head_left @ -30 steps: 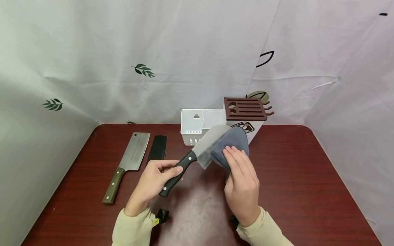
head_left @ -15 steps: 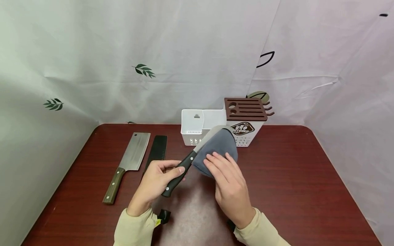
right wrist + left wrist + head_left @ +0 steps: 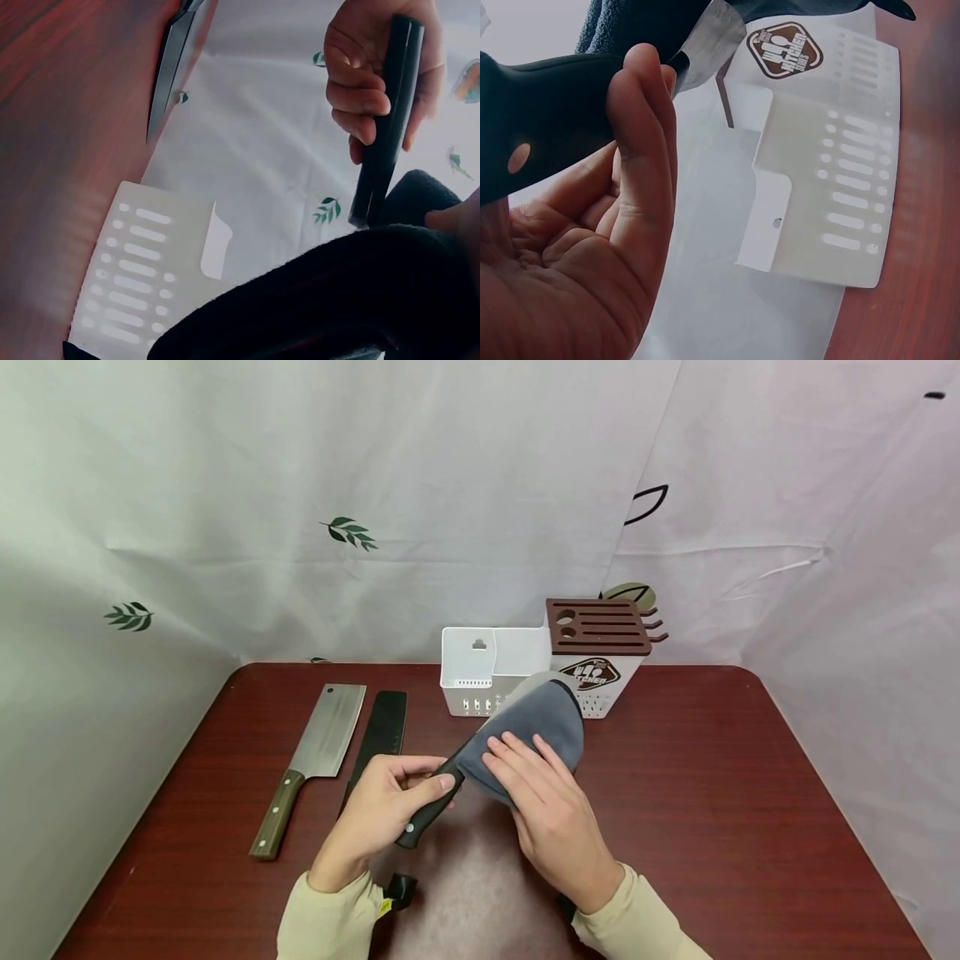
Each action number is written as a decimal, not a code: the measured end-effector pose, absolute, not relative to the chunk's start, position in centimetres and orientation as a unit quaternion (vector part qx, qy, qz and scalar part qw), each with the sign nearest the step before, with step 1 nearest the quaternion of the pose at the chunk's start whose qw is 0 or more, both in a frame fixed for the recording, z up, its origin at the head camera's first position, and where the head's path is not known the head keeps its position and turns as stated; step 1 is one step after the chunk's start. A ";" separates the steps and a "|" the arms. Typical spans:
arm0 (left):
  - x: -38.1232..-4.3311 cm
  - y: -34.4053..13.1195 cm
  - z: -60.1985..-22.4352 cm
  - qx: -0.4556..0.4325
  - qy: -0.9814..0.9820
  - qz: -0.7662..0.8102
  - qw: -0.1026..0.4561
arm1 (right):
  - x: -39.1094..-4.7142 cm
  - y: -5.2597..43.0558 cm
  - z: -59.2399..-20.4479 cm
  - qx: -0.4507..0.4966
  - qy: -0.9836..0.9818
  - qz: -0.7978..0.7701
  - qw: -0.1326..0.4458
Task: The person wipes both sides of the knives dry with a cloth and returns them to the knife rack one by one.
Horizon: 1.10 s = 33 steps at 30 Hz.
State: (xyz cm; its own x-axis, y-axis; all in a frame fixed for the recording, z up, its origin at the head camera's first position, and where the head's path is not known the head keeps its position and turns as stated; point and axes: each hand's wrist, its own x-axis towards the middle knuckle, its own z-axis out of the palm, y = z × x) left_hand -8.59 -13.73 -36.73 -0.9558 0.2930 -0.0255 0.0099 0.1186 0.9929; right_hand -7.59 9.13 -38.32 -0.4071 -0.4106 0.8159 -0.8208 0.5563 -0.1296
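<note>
My left hand (image 3: 375,802) grips a kitchen knife by its black riveted handle (image 3: 427,814), with the thumb on top. The blade points up and away to the right, above the table. My right hand (image 3: 562,818) holds a folded grey-blue cloth (image 3: 543,718) over the blade, fingers laid along the cloth's upper side. Only a strip of blade (image 3: 536,681) shows past its far edge. In the right wrist view the dark cloth (image 3: 322,292) wraps both sides of the blade. The left wrist view shows bare blade (image 3: 714,45) beyond the fingers.
A white perforated holder (image 3: 472,697) with a brown slotted top (image 3: 600,627) and side hooks stands at the back. At left lie a wooden-handled cleaver (image 3: 326,731) and a black-bladed knife (image 3: 382,727), partly behind my left hand. Fabric walls enclose the reddish-brown table (image 3: 720,793).
My right hand has slid the cloth down and left along the blade, from near the tip to the handle end, covering most of it. My left hand keeps its grip, nearly still.
</note>
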 end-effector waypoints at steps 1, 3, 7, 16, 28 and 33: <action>-8.6 -13.7 -36.7 0.106 0.741 0.655 0.109 | -7.6 9.2 -38.4 0.387 -0.796 0.266 0.381; -8.5 -13.7 -36.7 0.111 0.744 0.650 0.108 | -7.6 9.2 -38.4 0.382 -0.802 0.264 0.375; -8.5 -13.6 -36.9 0.118 0.751 0.640 0.109 | -7.6 9.4 -38.6 0.354 -0.822 0.261 0.362; -8.5 -13.4 -37.0 0.126 0.761 0.626 0.111 | -8.0 10.1 -38.9 0.298 -0.855 0.248 0.345; -8.4 -13.7 -36.9 0.133 0.763 0.621 0.119 | -8.6 11.3 -38.5 0.247 -0.872 0.237 0.352; -8.4 -13.9 -36.7 0.129 0.758 0.627 0.122 | -8.9 11.7 -38.5 0.232 -0.870 0.238 0.364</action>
